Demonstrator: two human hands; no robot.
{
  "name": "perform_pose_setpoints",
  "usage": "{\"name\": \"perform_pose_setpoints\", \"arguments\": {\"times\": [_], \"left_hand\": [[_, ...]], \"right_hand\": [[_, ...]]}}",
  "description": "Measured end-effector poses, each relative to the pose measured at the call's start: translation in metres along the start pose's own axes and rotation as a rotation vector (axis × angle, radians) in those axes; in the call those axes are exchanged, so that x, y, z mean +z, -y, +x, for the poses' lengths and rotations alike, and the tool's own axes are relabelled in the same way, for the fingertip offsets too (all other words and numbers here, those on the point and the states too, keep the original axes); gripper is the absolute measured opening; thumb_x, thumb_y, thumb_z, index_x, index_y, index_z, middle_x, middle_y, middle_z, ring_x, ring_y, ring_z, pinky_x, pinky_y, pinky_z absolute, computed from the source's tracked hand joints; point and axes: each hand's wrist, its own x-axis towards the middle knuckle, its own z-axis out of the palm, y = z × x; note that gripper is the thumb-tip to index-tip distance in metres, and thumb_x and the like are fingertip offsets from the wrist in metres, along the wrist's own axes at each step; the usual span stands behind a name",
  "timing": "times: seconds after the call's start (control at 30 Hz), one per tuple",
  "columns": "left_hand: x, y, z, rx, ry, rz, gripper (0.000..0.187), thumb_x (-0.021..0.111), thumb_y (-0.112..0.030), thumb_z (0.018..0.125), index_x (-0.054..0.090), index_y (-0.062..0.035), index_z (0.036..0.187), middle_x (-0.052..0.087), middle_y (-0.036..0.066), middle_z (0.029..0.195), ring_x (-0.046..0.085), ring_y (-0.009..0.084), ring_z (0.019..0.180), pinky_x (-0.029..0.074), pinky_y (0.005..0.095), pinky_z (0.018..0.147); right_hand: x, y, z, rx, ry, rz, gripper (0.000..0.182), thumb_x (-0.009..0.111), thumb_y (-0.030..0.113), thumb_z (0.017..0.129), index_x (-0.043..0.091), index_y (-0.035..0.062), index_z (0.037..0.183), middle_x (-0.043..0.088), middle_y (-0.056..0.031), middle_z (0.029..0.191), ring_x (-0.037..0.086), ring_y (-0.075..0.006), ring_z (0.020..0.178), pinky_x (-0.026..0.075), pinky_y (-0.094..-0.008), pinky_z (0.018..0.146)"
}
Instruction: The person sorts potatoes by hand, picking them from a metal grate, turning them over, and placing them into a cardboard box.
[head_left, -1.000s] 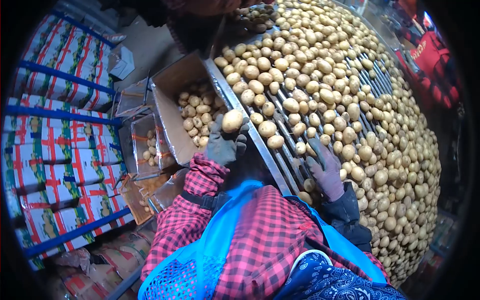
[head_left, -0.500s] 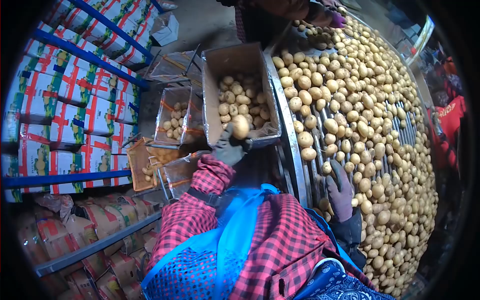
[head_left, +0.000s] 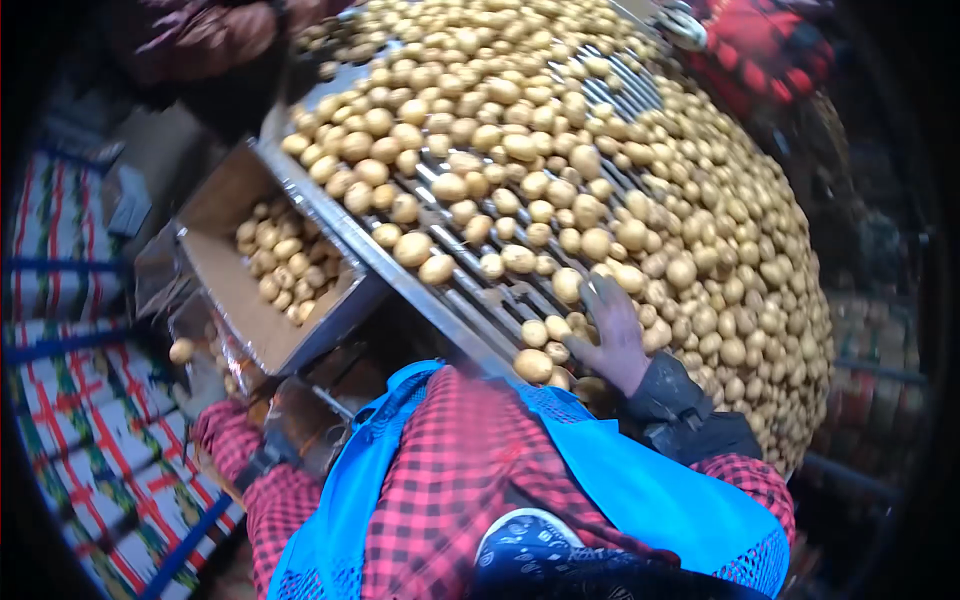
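My left hand (head_left: 203, 384), gloved and blurred, is at the lower left beside the smaller plastic-lined bins, with a single potato (head_left: 181, 351) at its fingertips. My right hand (head_left: 617, 342), in a purplish glove, rests on the potatoes (head_left: 682, 271) spread over the metal roller table (head_left: 465, 338). Its thumb and fingers are apart, with small potatoes beside them. Between the table and the small bins stands an open cardboard box (head_left: 225, 295), partly filled with potatoes (head_left: 287, 250).
Stacked white, red and green cartons (head_left: 95, 425) fill the left side behind blue rails (head_left: 187, 545). A person in dark red sleeves (head_left: 215, 42) is at the upper left. Another person in red and black (head_left: 765, 50) is across the table at the upper right.
The view has turned right, so the box and table appear tilted. My left hand has moved with a potato from over the box to its outer side. My right hand remains among the potatoes.
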Motion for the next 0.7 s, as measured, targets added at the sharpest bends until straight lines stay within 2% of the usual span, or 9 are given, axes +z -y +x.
{"name": "perform_pose_setpoints", "arguments": {"times": [0.1,0.2,0.23,0.33,0.4,0.43,0.53,0.63,0.7], "left_hand": [[0.028,-0.007,-0.024,0.079,0.004,0.039,0.026,0.06,-0.019,0.088,0.063,-0.0042,0.11,0.064,0.013,0.108,0.061,0.026,0.098,0.047,0.0403,0.086],[0.087,0.034,-0.061,0.116,0.139,0.326,0.037,0.062,-0.02,0.09,0.057,-0.0021,0.122,0.06,0.014,0.12,0.057,0.0253,0.111,0.044,0.0377,0.095],[0.113,0.054,-0.075,0.149,0.215,0.499,0.04,0.062,-0.021,0.091,0.056,-0.0014,0.126,0.059,0.014,0.125,0.056,0.0251,0.115,0.043,0.0369,0.099],[0.193,0.107,-0.137,0.363,0.625,1.046,0.052,0.064,-0.022,0.093,0.05,0.0007,0.138,0.055,0.015,0.137,0.052,0.0244,0.127,0.04,0.0343,0.108],[0.229,0.13,-0.161,0.625,1.129,1.181,0.052,0.067,-0.02,0.09,0.052,-0.0038,0.137,0.057,0.018,0.135,0.054,0.0273,0.126,0.04,0.0364,0.108],[0.245,0.146,-0.171,0.746,1.204,1.311,0.054,0.07,-0.018,0.085,0.054,-0.0081,0.136,0.057,0.019,0.133,0.054,0.033,0.125,0.041,0.0404,0.107],[0.27,0.179,-0.18,1.058,1.309,1.732,0.061,0.074,-0.02,0.075,0.055,-0.0163,0.133,0.057,0.013,0.129,0.06,0.0321,0.106,0.049,0.0429,0.09],[0.293,0.189,-0.168,0.86,1.301,1.914,0.06,0.076,-0.021,0.073,0.057,-0.0205,0.13,0.058,0.009,0.124,0.06,0.0302,0.101,0.05,0.0425,0.087],[0.293,0.2,-0.149,0.946,1.328,1.846,0.06,0.077,-0.02,0.072,0.058,-0.0219,0.129,0.059,0.007,0.119,0.061,0.0305,0.101,0.05,0.0429,0.085]], "right_hand": [[-0.019,-0.004,-0.06,0.158,0.263,-0.089,0.095,0.081,0.043,0.066,0.04,-0.0015,0.14,0.038,-0.0312,0.142,0.034,-0.0495,0.133,0.027,-0.0576,0.112],[-0.004,0.013,-0.035,0.179,0.245,-0.115,0.097,0.08,0.045,0.066,0.039,-0.0026,0.14,0.039,-0.0308,0.14,0.034,-0.0496,0.133,0.025,-0.0576,0.112],[0.011,0.011,-0.021,0.129,0.205,0.032,0.097,0.079,0.044,0.068,0.037,-0.0025,0.141,0.038,-0.0308,0.14,0.033,-0.0498,0.133,0.024,-0.0563,0.113],[0.05,0.013,0.03,0.022,0.13,-0.039,0.08,0.069,0.043,0.081,0.039,0.0022,0.142,0.034,-0.032,0.143,0.033,-0.05,0.133,0.027,-0.0554,0.112],[0.067,0.007,0.068,-0.002,-0.023,0.072,0.076,0.067,0.044,0.084,0.04,0.0018,0.141,0.033,-0.0326,0.144,0.034,-0.0517,0.132,0.032,-0.0543,0.11],[0.061,0.011,0.083,0.068,0.04,0.031,0.08,0.07,0.038,0.083,0.036,0.0033,0.146,0.031,-0.0315,0.147,0.032,-0.048,0.136,0.03,-0.05,0.114],[0.041,0.006,0.104,0.153,0.007,0.25,0.074,0.069,0.034,0.085,0.039,0.0043,0.146,0.036,-0.0254,0.15,0.033,-0.0385,0.14,0.03,-0.045,0.115],[0.018,0.001,0.089,0.104,-0.149,0.183,0.071,0.068,0.035,0.086,0.043,0.0041,0.144,0.042,-0.0263,0.144,0.04,-0.0394,0.135,0.033,-0.0451,0.112],[0.013,-0.001,0.071,0.168,-0.146,0.26,0.068,0.068,0.034,0.086,0.045,0.0041,0.143,0.045,-0.0253,0.143,0.042,-0.0387,0.134,0.033,-0.0447,0.112]]}}
